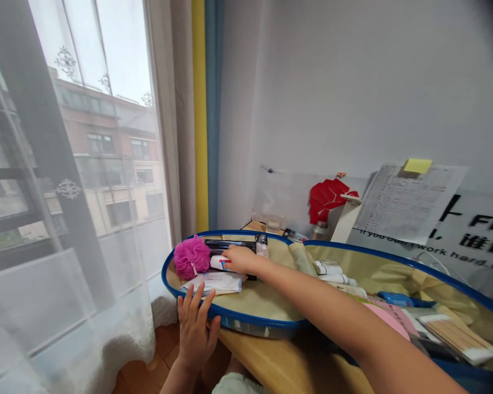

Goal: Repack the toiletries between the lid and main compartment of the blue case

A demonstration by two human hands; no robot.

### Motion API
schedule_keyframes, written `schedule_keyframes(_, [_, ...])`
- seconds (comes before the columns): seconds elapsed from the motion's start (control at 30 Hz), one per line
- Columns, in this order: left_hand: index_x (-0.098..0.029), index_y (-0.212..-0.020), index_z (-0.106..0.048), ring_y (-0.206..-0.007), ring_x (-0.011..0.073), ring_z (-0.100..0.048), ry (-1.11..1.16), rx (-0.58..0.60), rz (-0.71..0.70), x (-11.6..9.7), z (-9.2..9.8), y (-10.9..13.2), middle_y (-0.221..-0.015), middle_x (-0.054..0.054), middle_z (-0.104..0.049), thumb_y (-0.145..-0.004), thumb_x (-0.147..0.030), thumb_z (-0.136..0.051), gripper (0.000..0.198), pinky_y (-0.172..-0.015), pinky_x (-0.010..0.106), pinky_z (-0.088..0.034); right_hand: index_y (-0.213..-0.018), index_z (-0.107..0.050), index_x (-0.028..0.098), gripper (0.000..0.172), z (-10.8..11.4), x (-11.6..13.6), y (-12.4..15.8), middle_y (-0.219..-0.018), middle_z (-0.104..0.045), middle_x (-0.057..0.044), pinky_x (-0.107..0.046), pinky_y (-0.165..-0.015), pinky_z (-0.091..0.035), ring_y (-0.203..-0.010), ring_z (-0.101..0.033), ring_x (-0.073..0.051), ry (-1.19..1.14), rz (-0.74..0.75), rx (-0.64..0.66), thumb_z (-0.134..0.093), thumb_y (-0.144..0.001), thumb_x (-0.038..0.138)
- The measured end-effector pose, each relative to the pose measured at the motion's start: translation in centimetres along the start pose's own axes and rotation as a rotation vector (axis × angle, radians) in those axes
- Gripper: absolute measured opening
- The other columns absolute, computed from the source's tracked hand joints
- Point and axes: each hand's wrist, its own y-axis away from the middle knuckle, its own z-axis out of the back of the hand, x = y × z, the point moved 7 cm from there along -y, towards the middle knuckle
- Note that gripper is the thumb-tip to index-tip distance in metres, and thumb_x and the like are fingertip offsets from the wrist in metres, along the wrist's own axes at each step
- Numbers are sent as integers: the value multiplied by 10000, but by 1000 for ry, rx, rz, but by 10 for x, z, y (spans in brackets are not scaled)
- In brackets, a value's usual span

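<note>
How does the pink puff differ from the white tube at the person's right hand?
The pink puff is round and ruffled; the white tube looks smooth and narrower. The puff is one bright colour, while the tube carries red and blue markings. The right hand partly covers the tube, whereas the puff is uncovered by either hand. Both lie in the left half of the blue-rimmed case.

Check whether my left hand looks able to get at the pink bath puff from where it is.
Probably yes: your left hand is open and at the near blue rim, and the pink bath puff sits just inside. The white packet lies beside it but leaves its top uncovered.
</note>
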Motion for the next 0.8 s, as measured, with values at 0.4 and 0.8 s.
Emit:
schedule_keyframes(0.4, [-185, -1378, -398, -1439, 246, -168, 41, -17, 10, -3, 2, -3, -1454, 132, -397, -876, -214, -446, 506, -1164, 491, -95, -1090, -680, 242, 348, -19, 25, 0, -1041, -703, -73, -242, -668, -455, -895, -658, -202, 31, 111, 90, -566, -782, 358])
schedule_keyframes(0.8, [-205, -1421, -335, -1431, 275, -190, 13, 11, 27, 1, -4, 3, -1463, 133, -389, -870, -235, -455, 565, -1153, 521, -119, -1143, -594, 179, 394, -26, 25, -11, -1145, -644, -119, -284, -728, -463, -1001, -631, -244, -25, 38, -9, -622, -772, 309])
